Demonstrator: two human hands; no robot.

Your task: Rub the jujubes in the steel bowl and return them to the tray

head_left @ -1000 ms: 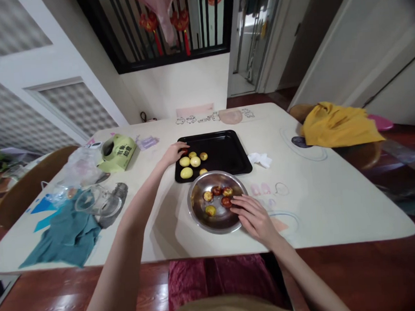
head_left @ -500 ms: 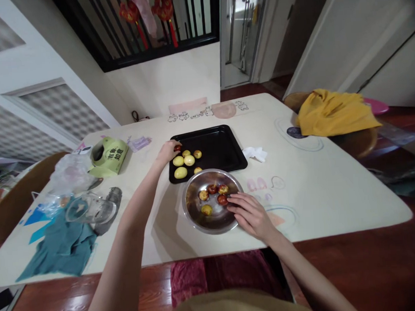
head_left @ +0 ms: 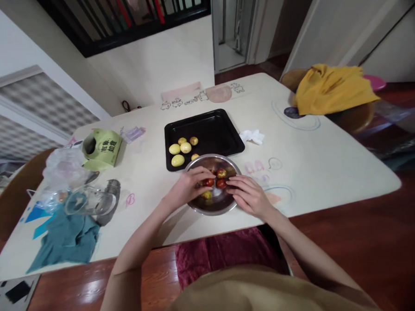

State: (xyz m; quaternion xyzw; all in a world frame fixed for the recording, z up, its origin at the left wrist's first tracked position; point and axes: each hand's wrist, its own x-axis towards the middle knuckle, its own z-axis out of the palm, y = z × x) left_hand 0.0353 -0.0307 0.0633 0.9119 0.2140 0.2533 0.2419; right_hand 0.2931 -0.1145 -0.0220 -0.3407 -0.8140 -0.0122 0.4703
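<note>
In the head view, my left hand [head_left: 190,184] reaches over the left rim of a steel bowl [head_left: 215,211]. Its thumb and fingers close round a red-brown jujube [head_left: 209,182] inside the bowl. From the right rim, my right hand [head_left: 250,196] has its bent fingertips on another red-brown jujube [head_left: 221,183]. A mottled jujube [head_left: 221,173] and a yellow-green jujube [head_left: 206,195] also lie in the bowl, partly screened by my left hand. Behind it, a black baking tray [head_left: 215,132] holds several yellow-green jujubes [head_left: 177,160] at its left side.
Crumpled white tissue [head_left: 252,137] lies right of the tray. Along the table's left stand a green paper box [head_left: 104,147], a clear plastic bag [head_left: 64,167], a tipped clear jar [head_left: 90,202] and a teal cloth [head_left: 64,237]. Yellow cloth [head_left: 334,91] drapes a chair at the right.
My left hand has moved from the tray's left edge to the bowl, bringing a red-brown jujube with it. My right hand stays at the bowl's right side. The view has tilted down.
</note>
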